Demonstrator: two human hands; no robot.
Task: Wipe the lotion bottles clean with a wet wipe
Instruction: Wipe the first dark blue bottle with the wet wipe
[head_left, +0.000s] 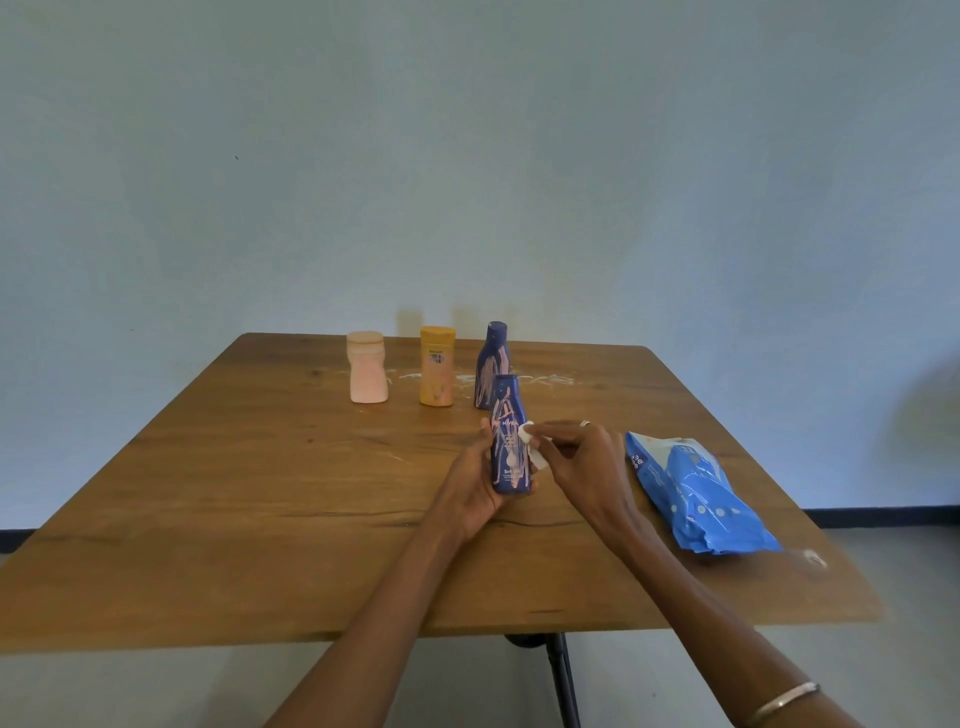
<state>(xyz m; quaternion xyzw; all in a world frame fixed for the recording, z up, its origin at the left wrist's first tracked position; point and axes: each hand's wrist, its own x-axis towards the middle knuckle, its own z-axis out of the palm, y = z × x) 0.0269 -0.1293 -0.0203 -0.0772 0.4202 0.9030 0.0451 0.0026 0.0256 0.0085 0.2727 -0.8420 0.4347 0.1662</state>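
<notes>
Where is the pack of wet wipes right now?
The blue wet wipe pack lies flat on the wooden table, at its right side, just beyond the right hand.

I've got a brown wooden tabletop (311, 519) in front of me. Along its far side three bottles stand upright in a row: a pink bottle (367, 368) on the left, an orange bottle (437, 366) beside it, a dark blue bottle (489, 364) on the right. White smears (540, 380) streak the wood around them. A blue wipes pack (693, 493) lies flat near the right edge.
</notes>
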